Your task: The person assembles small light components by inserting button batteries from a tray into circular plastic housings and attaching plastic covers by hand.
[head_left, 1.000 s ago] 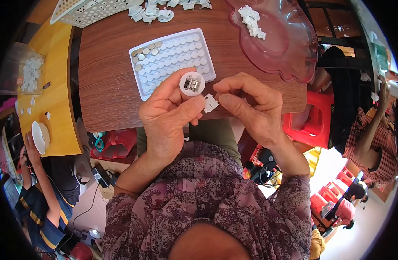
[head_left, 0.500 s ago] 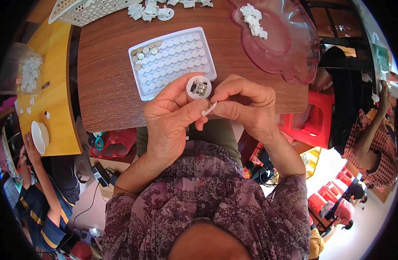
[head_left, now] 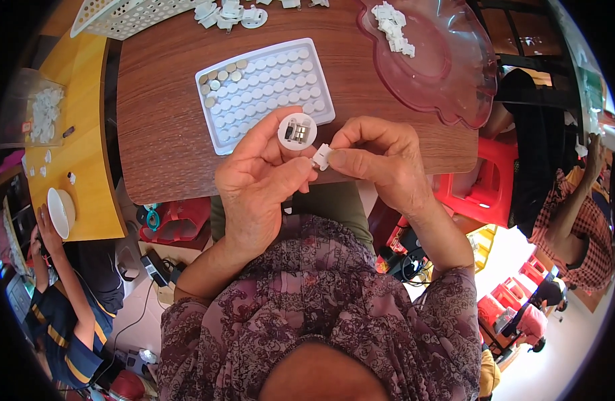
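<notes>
My left hand (head_left: pixel 252 177) is closed round a round white plastic housing (head_left: pixel 298 131), its open face turned up. Inside it sit shiny metal button cells and a small black part. My right hand (head_left: pixel 382 159) pinches a small flat white plastic piece (head_left: pixel 322 156) between thumb and forefinger, just below and right of the housing. The left thumb tip is close to that piece; whether it touches cannot be told. Beyond the hands lies a white moulded tray (head_left: pixel 274 83) with rows of round pockets. Several button cells (head_left: pixel 223 75) lie in its upper left corner.
A reddish clear plastic dish (head_left: pixel 448 87) at the far right carries white plastic pieces (head_left: pixel 392 28). More white housings (head_left: pixel 230 15) lie at the back beside a white perforated basket (head_left: pixel 137 20). On the yellow table at left, another person's hand (head_left: pixel 50 230) touches a white bowl (head_left: pixel 61 212).
The white piece in my right hand has turned from edge-on to showing its flat face. My left hand has shifted slightly left with the housing, away from my right hand.
</notes>
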`<state>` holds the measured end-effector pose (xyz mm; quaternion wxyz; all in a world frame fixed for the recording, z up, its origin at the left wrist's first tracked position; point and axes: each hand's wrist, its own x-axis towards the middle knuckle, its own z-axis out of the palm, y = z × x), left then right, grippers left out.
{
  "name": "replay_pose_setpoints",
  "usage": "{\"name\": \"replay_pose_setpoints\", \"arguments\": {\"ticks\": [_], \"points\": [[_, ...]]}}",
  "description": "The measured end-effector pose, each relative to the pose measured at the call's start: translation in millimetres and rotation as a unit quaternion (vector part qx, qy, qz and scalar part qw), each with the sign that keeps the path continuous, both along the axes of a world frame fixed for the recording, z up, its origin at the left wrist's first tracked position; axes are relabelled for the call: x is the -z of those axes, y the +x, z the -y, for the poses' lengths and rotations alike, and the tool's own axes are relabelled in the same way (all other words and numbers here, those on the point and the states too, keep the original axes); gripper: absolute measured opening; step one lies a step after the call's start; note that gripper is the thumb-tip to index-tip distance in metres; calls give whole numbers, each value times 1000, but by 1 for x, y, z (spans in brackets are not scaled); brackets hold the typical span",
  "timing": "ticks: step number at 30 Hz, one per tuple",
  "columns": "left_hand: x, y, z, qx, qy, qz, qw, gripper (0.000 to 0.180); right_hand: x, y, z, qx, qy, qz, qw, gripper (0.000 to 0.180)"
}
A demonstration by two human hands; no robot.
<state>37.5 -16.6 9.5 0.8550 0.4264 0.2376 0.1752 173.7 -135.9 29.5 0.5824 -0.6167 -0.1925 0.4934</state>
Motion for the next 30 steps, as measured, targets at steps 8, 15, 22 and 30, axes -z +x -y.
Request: {"name": "replay_pose_setpoints", "arguments": {"ticks": [8,15,22,30], "points": [[-3,0,0,0,9,4,1000,52,1,-13,1,39,4,-79,996,11],[-3,-1,-6,39,50,-2,998,50,7,-15,5,-7,52,122,991,17],[-4,0,-6,33,15,-3,999,50,14,-19,3,28,71,117,990,14],[3,-2,-7,39,-6,0,999,51,4,-21,1,24,74,68,995,14]]}}
